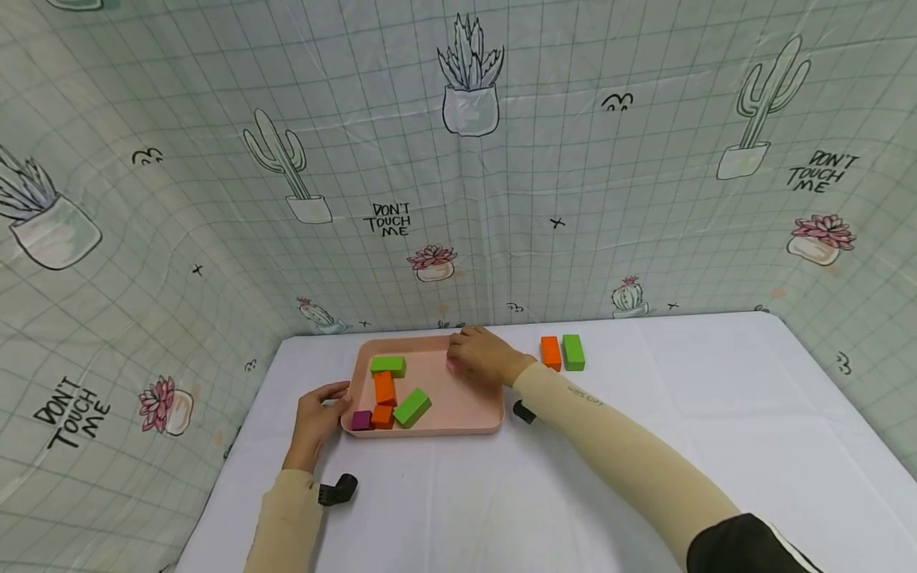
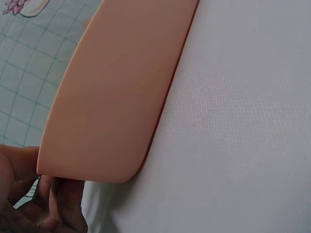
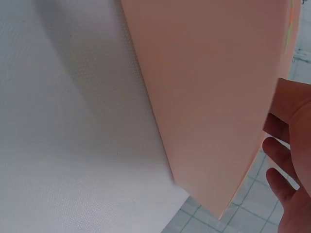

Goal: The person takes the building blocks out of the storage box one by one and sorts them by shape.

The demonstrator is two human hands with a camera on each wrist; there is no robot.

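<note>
A pink rectangular tray (image 1: 466, 410) lies on the white table. My left hand (image 1: 315, 422) grips its left edge near the front corner, thumb and fingers at the rim. Over the tray's back right part, my right hand (image 1: 483, 356) has curled fingers around a small pinkish-red piece (image 1: 452, 365), mostly hidden by them. In the tray's left half, a green block (image 1: 388, 366) lies across the top of an orange block (image 1: 384, 388). Below come a shorter orange block (image 1: 383, 417) and a purple block (image 1: 361, 420). Another green block (image 1: 413, 407) lies slanted beside them.
Right of the tray, an orange block (image 1: 551, 353) and a green block (image 1: 573, 352) lie side by side near the table's back edge. Behind the table (image 1: 645, 422) hangs a grid-patterned cloth (image 1: 544, 175) with cactus drawings.
</note>
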